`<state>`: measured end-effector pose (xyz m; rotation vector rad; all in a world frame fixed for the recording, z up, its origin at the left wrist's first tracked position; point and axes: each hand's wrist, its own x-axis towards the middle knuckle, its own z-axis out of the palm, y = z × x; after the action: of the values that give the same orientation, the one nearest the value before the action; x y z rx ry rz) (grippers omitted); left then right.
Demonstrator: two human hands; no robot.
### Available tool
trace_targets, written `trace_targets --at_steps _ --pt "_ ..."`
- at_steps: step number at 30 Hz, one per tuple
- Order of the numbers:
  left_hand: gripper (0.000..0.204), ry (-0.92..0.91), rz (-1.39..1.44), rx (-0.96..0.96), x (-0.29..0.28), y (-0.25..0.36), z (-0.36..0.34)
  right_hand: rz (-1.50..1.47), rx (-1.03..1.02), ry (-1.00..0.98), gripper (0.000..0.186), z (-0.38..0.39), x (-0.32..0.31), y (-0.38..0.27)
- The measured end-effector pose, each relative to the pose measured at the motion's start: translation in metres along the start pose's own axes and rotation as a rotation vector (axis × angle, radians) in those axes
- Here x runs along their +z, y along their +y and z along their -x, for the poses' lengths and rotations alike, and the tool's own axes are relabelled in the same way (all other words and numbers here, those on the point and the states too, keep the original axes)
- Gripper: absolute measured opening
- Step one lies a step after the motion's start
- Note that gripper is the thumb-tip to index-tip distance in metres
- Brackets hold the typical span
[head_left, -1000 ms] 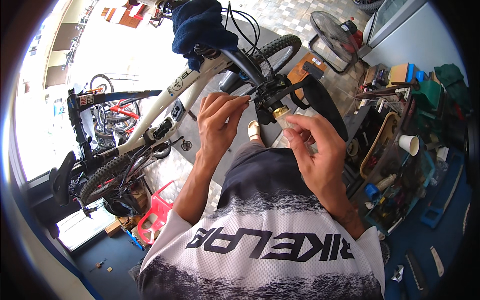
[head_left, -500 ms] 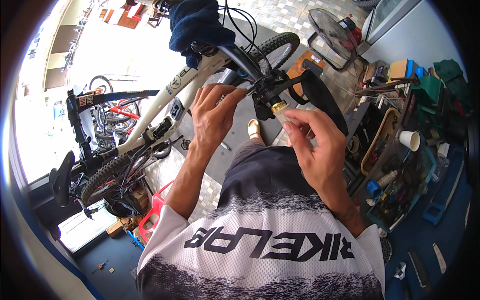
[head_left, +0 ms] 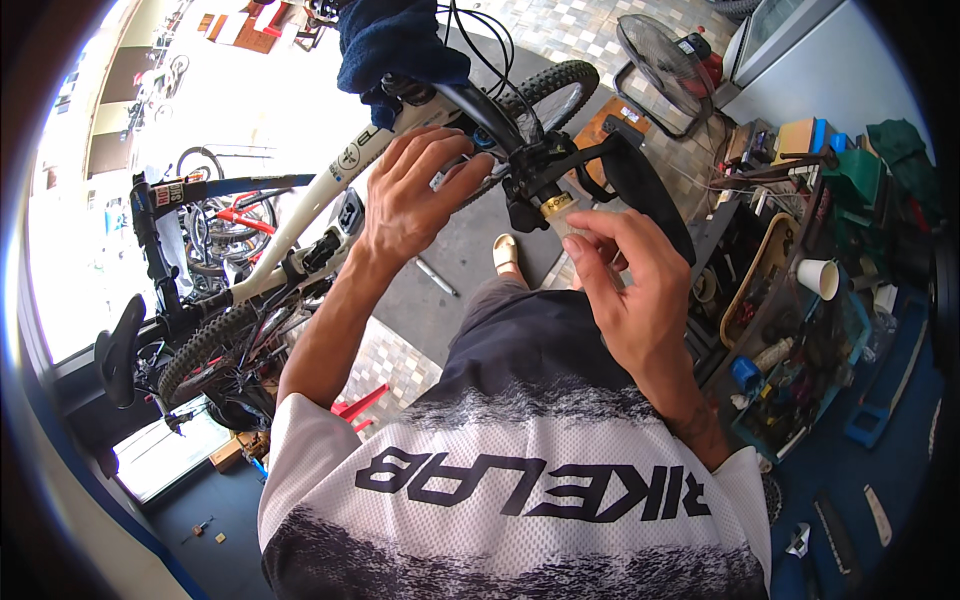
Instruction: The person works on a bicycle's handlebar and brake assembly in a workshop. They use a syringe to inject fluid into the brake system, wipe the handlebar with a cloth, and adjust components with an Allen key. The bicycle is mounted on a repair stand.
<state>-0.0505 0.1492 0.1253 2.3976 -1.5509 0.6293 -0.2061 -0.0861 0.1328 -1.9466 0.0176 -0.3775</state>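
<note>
Since the earlier frames, the left hand (head_left: 412, 195) has moved up and leftward, away from the clamp (head_left: 530, 165) on the handlebar (head_left: 485, 112), and more of a silver rod (head_left: 437, 277) on the grey mat (head_left: 425, 325) has come into sight. Less of the red chair (head_left: 362, 407) shows beside the shirt (head_left: 560, 450).

Head view: the left hand is in front of the white bike frame (head_left: 318, 208), its fingers curled and its thumb apart from the forefinger; I cannot tell whether its grip has anything small inside. The right hand (head_left: 640, 275) has its grip pinching a pale sleeve (head_left: 565, 221), thumb and forefinger at its near end. That sleeve is on the bar's end, right against a gold collar (head_left: 556, 204). Just to the right is a black guard (head_left: 650, 190).

A dark blue towel (head_left: 395, 45) is draped over the bike's middle. Behind the front wheel (head_left: 588, 78), to the right, is a fan (head_left: 660, 65). Farther right, a white cup (head_left: 818, 279) tilts among tools near a tan tray (head_left: 732, 333); 1 wrench (head_left: 799, 540) lies on a blue surface (head_left: 755, 525).
</note>
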Motion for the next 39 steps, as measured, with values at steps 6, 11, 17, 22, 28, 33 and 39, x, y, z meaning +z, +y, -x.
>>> trace_targets --at_steps 6,11,17,22,28,33,39 --pt "0.034 -0.038 -0.004 0.072 0.000 -0.011 0.000 0.030 -0.012 -0.006 0.015 0.000 0.000 0.000" --pt "0.034 -0.080 0.025 0.106 -0.002 -0.015 -0.002 0.021 0.001 -0.021 0.014 0.000 0.001 -0.001" --pt "0.024 0.026 0.137 0.073 0.022 -0.022 0.003 -0.003 0.007 -0.027 0.013 0.000 0.001 0.000" --pt "0.024 0.199 0.230 -0.089 0.049 0.004 0.012 -0.008 0.014 -0.013 0.014 -0.001 0.000 0.000" --pt "0.015 0.130 0.662 -1.086 0.038 0.084 0.008 -0.038 0.046 -0.019 0.017 -0.001 -0.001 -0.005" --pt "0.022 0.071 0.427 -1.013 0.021 0.091 -0.006 0.038 -0.144 0.006 0.031 -0.049 -0.011 0.022" --pt "0.022 0.123 0.273 -0.988 0.012 0.091 -0.012 0.157 0.170 -0.598 0.085 -0.156 0.018 0.080"
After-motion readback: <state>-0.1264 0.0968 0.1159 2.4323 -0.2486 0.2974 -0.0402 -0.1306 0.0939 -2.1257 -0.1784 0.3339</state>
